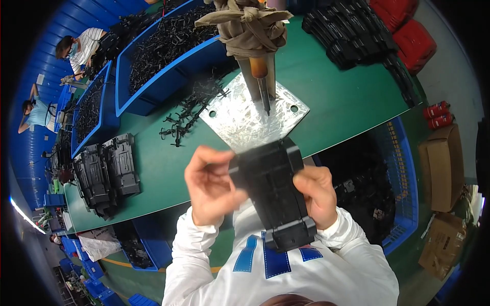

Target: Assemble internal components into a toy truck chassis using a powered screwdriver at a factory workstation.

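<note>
My right hand (319, 196) grips the right edge of a long black plastic housing (273, 191), held tilted in front of my chest. Beside the housing's left edge is my left hand (205, 183), slightly blurred, with thumb and fingers apart; the fingertips come close to the edge, and whether they touch it I cannot tell. Just beyond the housing lies a scratched, shiny metal plate (232, 120) with holes at its corners. Over the plate a pointed metal rod (264, 97) hangs down from a fixture wrapped in brown cloth (250, 33).
Several small black branched parts (178, 122) lie left of the plate on the green table (158, 186). Blue bins (176, 71) of such parts stand beyond. Black housings are stacked left (120, 163) and far right (352, 35). A blue crate (408, 204) sits low at right. Two people work far left.
</note>
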`<action>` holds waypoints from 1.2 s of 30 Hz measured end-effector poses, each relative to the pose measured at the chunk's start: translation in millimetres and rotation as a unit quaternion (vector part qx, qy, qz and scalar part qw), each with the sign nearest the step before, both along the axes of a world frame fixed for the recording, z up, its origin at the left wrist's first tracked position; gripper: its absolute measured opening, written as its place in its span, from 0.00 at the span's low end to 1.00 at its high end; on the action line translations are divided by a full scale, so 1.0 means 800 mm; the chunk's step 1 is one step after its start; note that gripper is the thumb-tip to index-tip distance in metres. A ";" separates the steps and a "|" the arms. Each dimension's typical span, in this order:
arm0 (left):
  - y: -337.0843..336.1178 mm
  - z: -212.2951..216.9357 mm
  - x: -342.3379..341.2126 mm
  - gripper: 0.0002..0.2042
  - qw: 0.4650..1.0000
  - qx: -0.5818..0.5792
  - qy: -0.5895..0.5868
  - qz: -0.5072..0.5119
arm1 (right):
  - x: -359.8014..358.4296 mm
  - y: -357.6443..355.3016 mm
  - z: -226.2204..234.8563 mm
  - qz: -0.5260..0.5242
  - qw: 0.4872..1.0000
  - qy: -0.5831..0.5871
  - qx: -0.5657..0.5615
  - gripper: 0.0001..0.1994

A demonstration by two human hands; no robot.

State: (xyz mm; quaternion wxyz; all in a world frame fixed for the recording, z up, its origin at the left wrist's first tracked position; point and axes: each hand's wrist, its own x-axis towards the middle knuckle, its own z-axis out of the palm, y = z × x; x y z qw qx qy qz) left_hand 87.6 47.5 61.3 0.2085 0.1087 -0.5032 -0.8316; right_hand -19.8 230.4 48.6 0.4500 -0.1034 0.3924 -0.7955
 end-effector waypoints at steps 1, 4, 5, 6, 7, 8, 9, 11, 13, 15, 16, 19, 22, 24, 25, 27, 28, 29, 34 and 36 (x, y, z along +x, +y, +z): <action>0.004 0.000 0.004 0.31 0.995 -0.060 0.062 0.042 | 0.003 0.006 0.009 0.003 0.999 0.035 -0.024 0.12; 0.029 0.024 0.025 0.31 0.978 -0.102 0.136 0.121 | -0.003 0.023 0.022 0.055 0.977 0.189 -0.083 0.12; 0.024 0.029 0.017 0.30 0.962 -0.107 0.246 0.041 | -0.003 0.026 0.023 0.071 0.962 0.243 -0.100 0.12; 0.008 0.037 0.011 0.30 0.940 -0.170 0.292 -0.053 | 0.010 0.025 0.029 0.056 0.973 0.141 -0.173 0.11; 0.008 0.046 0.007 0.30 0.928 -0.189 0.314 -0.068 | 0.008 0.019 0.023 0.053 0.949 0.202 -0.235 0.12; 0.009 0.052 0.005 0.31 0.915 -0.209 0.334 -0.083 | 0.010 0.020 0.028 0.051 0.947 0.197 -0.247 0.12; 0.008 0.053 0.006 0.31 0.909 -0.221 0.340 -0.092 | 0.013 0.020 0.033 0.049 0.946 0.191 -0.257 0.13; 0.011 0.060 0.010 0.30 0.914 -0.222 0.321 -0.106 | 0.016 0.018 0.033 0.033 0.943 0.190 -0.271 0.14; 0.013 0.059 0.014 0.30 0.915 -0.223 0.320 -0.102 | 0.017 0.015 0.032 0.024 0.931 0.201 -0.303 0.13; 0.017 0.058 0.015 0.30 0.918 -0.209 0.326 -0.081 | 0.018 0.012 0.029 0.015 0.925 0.203 -0.320 0.13; 0.017 0.058 0.015 0.30 0.919 -0.209 0.326 -0.081 | 0.019 0.012 0.029 0.013 0.925 0.200 -0.324 0.12; 0.017 0.062 0.015 0.29 0.920 -0.211 0.318 -0.092 | 0.017 0.014 0.029 0.014 0.924 0.197 -0.327 0.12; 0.016 0.063 0.014 0.29 0.919 -0.209 0.319 -0.099 | 0.017 0.015 0.029 0.015 0.925 0.197 -0.326 0.12; 0.016 0.062 0.013 0.29 0.918 -0.213 0.318 -0.102 | 0.016 0.015 0.029 0.014 0.925 0.196 -0.326 0.12; 0.015 0.063 0.012 0.29 0.918 -0.213 0.318 -0.102 | 0.015 0.015 0.030 0.015 0.923 0.203 -0.325 0.12; 0.012 0.065 0.011 0.27 0.916 -0.210 0.318 -0.121 | 0.013 0.015 0.030 0.020 0.922 0.209 -0.326 0.11; 0.015 0.063 0.011 0.27 0.917 -0.212 0.317 -0.117 | 0.012 0.015 0.029 0.022 0.919 0.205 -0.336 0.11; 0.022 0.058 0.008 0.26 0.918 -0.197 0.333 -0.085 | 0.011 0.015 0.028 0.024 0.916 0.201 -0.346 0.11; 0.017 0.066 0.000 0.23 0.909 -0.218 0.329 -0.134 | 0.008 0.018 0.020 -0.001 0.908 0.181 -0.377 0.14; 0.020 0.071 -0.004 0.23 0.910 -0.209 0.332 -0.136 | 0.001 0.029 0.024 0.026 0.915 0.198 -0.350 0.13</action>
